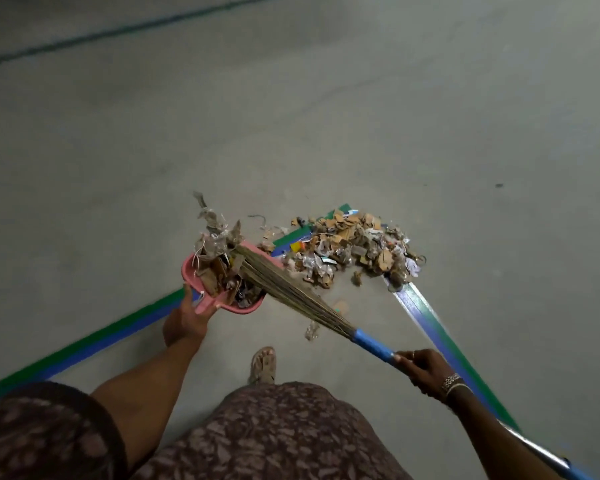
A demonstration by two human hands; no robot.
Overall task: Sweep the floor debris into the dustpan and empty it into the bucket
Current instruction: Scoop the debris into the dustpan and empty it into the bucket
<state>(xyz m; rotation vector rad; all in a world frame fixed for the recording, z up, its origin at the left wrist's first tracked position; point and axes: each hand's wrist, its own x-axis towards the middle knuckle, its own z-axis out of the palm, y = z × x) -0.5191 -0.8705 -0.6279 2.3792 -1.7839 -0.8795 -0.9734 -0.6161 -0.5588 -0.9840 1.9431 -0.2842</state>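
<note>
You stand on a grey concrete floor [291,116] marked with green-and-blue tape lines [94,336]. Your left hand [184,322] grasps the handle of the pink dustpan [189,268], heaped with scraps, near and left of centre. Your right hand [423,370] is wrapped round the broom [284,287] at its blue grip. The broom's long axis runs from near right to far left, bristles pointing into the pan. The debris pile [354,251] lies just right of it, across the tape.

Plain grey concrete floor [326,98], pretty dim. Green-and-blue tape [94,341] makes a V; a thin dark line [118,29] runs far beyond the tape.
</note>
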